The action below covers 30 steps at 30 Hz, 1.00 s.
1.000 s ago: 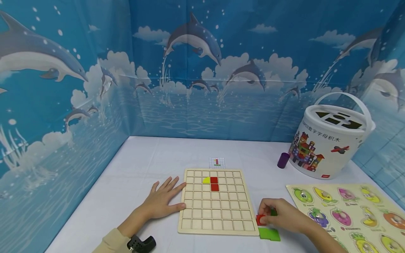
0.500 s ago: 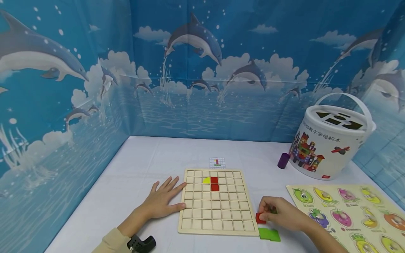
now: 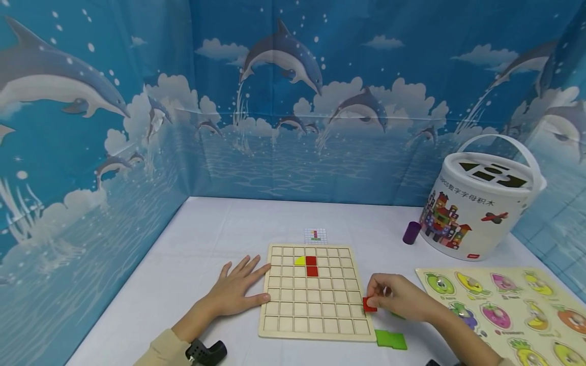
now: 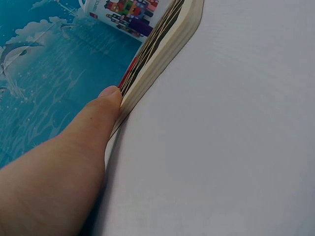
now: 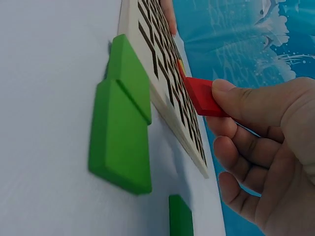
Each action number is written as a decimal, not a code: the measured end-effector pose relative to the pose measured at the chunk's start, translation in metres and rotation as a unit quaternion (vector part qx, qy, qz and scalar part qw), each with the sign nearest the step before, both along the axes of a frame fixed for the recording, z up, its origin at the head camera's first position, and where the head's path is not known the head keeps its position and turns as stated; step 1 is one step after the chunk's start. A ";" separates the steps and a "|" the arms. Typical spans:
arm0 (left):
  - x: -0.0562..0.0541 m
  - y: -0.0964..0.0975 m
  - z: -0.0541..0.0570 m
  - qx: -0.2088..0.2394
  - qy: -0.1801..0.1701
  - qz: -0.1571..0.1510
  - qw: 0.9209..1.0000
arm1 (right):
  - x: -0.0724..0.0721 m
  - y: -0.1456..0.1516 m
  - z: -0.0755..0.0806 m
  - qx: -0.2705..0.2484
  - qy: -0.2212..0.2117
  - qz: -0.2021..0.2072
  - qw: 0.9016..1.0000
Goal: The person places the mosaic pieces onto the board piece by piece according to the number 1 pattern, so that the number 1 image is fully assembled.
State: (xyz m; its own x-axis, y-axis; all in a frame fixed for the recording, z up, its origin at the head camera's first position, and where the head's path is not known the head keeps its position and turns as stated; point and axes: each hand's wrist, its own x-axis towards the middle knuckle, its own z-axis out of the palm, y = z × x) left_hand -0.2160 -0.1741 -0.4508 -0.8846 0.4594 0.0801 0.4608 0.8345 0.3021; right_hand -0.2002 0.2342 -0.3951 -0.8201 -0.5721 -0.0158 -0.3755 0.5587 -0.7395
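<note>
A wooden grid board [image 3: 293,309] lies on the table with a yellow quarter-round tile [image 3: 299,261] and two red square tiles [image 3: 312,266] in its upper cells. My left hand [image 3: 237,290] lies with spread, straight fingers against the board's left edge; in the left wrist view its thumb [image 4: 96,115] touches that edge. Between thumb and fingers my right hand [image 3: 398,296] pinches a red square tile [image 5: 202,96], held above the board's right edge. Two green tiles [image 5: 120,132] lie together beside the board's lower right corner. Another green tile [image 5: 180,219] is partly hidden below the right hand.
Behind the board lies a small pattern card [image 3: 316,236]. A fruit puzzle board [image 3: 471,300] is at the right. Further back stand a white handled bucket [image 3: 480,203] and a purple cylinder [image 3: 411,233]. Dolphin-printed curtains [image 3: 293,168] surround the table.
The right hand has lifted the red square tile from beside the board and carried it up and left to the board's right edge. The left hand stays in place.
</note>
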 end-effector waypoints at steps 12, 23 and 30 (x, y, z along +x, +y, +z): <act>-0.001 0.000 -0.001 0.002 -0.001 0.003 1.000 | -0.011 -0.023 0.006 -0.002 0.025 -0.001 1.000; 0.000 0.000 -0.001 0.001 -0.001 0.004 1.000 | -0.020 -0.043 0.007 -0.012 0.037 0.011 0.999; 0.000 0.000 -0.001 0.002 0.003 0.000 1.000 | -0.025 -0.054 0.008 -0.011 0.044 0.011 0.999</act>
